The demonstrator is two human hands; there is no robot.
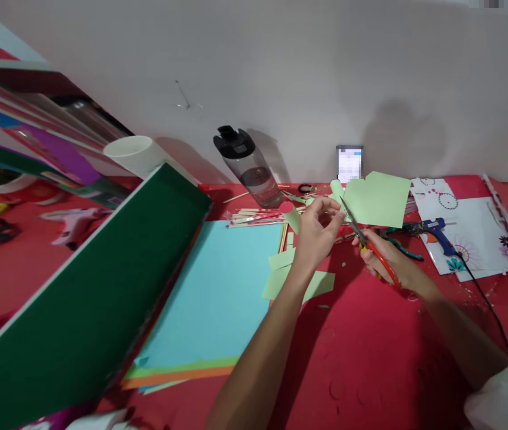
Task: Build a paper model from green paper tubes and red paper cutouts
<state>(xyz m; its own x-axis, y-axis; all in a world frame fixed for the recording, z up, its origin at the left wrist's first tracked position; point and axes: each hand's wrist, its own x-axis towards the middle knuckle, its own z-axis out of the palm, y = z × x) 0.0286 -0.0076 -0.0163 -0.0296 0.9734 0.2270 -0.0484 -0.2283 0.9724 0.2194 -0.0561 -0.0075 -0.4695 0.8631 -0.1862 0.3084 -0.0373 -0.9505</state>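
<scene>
My right hand grips a pair of scissors with red and yellow handles, its blades slanting up and left. My left hand has thumb and fingertips brought together close to the blades; whatever is pinched there is too small to make out. Behind the blades is a light green paper sheet, with a rolled green paper at its left edge. Another green roll with a red end stands by my left hand. Below my left wrist lie cut light green paper pieces.
Blue paper sheets lie stacked left of my arm, with a tilted dark green board beyond. A water bottle, wooden sticks and a phone are at the wall. A blue glue gun with its cord lies right.
</scene>
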